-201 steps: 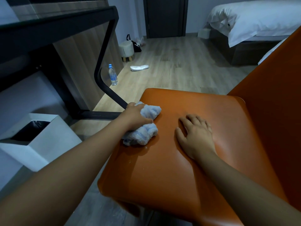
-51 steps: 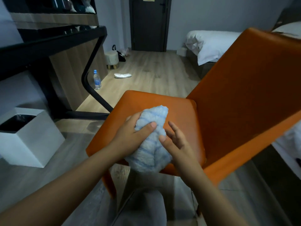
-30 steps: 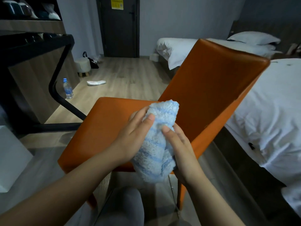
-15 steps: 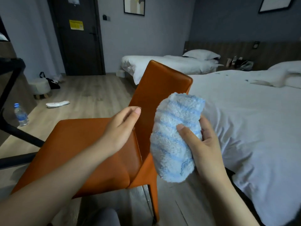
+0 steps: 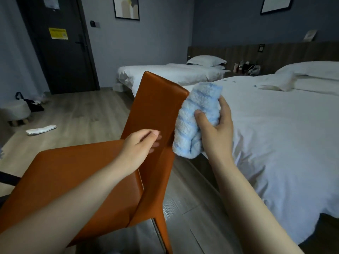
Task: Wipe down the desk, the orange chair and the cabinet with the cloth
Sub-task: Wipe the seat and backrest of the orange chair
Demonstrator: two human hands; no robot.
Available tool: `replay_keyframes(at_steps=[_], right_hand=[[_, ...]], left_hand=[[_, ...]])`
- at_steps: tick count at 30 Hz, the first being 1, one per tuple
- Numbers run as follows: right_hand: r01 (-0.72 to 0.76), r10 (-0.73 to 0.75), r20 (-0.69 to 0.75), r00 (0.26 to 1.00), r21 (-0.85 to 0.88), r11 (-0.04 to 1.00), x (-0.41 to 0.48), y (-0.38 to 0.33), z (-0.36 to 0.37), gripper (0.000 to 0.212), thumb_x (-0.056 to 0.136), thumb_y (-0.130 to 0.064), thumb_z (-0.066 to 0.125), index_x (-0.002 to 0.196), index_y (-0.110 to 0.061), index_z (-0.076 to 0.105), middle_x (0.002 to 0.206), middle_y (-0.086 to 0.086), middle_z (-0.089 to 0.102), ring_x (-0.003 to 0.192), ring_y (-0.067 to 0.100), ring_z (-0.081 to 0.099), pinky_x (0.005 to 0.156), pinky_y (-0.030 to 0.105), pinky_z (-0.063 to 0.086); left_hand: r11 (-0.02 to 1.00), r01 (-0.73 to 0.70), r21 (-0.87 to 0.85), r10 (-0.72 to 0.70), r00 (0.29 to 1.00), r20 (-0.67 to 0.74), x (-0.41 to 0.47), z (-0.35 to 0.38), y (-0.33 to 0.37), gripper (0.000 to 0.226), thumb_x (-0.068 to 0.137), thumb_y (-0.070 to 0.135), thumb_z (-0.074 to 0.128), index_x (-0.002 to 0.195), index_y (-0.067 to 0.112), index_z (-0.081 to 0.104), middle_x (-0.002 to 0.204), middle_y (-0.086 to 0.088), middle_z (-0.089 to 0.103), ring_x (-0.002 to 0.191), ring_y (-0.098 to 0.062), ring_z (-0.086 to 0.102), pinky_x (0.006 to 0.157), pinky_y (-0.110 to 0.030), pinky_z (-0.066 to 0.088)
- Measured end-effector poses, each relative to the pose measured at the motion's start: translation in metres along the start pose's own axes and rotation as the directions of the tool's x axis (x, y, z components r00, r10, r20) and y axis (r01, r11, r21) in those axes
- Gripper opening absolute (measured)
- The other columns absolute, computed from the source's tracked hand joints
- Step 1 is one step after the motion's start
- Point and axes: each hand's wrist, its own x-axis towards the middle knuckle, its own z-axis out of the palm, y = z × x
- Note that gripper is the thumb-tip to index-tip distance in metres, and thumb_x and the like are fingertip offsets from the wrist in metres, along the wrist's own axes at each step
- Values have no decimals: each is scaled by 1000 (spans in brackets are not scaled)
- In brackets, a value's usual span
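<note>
Chair seat cut off btm-left.

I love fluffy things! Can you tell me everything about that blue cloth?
The cloth is fluffy, pale blue with darker stripes, bunched into a thick roll. The right hand grips it, thumb across its front, holding it upright beside the orange chair's backrest, near the top corner. Whether it touches the backrest is unclear.

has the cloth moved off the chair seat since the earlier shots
Yes. The cloth went from the chair seat up beside the backrest's edge, now gripped by the right hand.
</note>
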Motion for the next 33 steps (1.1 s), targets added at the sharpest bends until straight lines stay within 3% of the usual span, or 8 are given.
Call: replay_keyframes(at_steps=[3, 8, 11, 13, 18, 26, 33], right_hand=[[33, -30, 30, 999, -92, 995, 5, 15, 9, 60, 84, -41, 62, 140, -30, 44, 126, -4, 59, 117, 14, 58, 97, 44, 51], [18, 0, 122, 992, -150, 989, -24, 41, 15, 64, 84, -47, 60, 142, -26, 43, 129, 3, 56, 119, 14, 56, 99, 42, 49], [-3, 26, 112, 993, -198, 980, -54, 51, 19, 62, 87, -40, 62, 144, -26, 41, 131, -1, 52, 119, 4, 50, 100, 20, 44], [-22, 44, 100, 994, -211, 977, -74, 57, 21, 64, 89, -34, 65, 146, -27, 37, 133, -4, 47, 117, -6, 46, 93, 3, 37], [-44, 65, 76, 995, -248, 968, -123, 79, 31, 67, 89, -28, 67, 146, -30, 32, 126, -10, 36, 111, -23, 36, 87, -3, 32], [-112, 129, 26, 991, -337, 935, -191, 115, 44, 74, 87, -24, 69, 141, -46, 22, 122, -18, 30, 117, -13, 36, 93, 9, 34], [-246, 238, -66, 969, -346, 906, -232, 132, 62, 72, 83, -15, 69, 144, -25, 32, 124, -17, 31, 120, -13, 35, 97, 10, 31]], left_hand=[[995, 64, -79, -61, 997, 40, -3, 2, -4, 28, 100, 24, 46, 118, 11, 63, 109, -2, 68, 100, -16, 67, 89, -33, 55], [973, 137, -188, -116, 986, 117, -5, -7, -11, 35, 101, 28, 41, 115, 4, 62, 110, -12, 68, 102, -21, 68, 83, -32, 58], [974, 154, -165, -126, 978, 168, -12, -12, -21, 42, 101, 33, 37, 114, 3, 64, 109, -12, 69, 101, -21, 68, 85, -30, 57], [978, 164, -130, -141, 975, 170, -17, -14, -31, 45, 101, 36, 35, 112, 5, 65, 111, -12, 69, 103, -22, 67, 91, -34, 55], [977, 207, -57, -191, 960, 205, -29, -23, -50, 54, 101, 43, 24, 108, 8, 66, 113, -11, 68, 106, -19, 65, 102, -35, 46], [965, 259, -47, -241, 941, 237, -30, -25, -68, 63, 101, 45, 20, 121, 1, 61, 119, -14, 65, 110, -20, 62, 105, -36, 43], [957, 290, -21, -270, 913, 305, -30, -26, -90, 54, 101, 46, 26, 114, 8, 62, 118, -10, 65, 111, -22, 61, 95, -35, 50]])
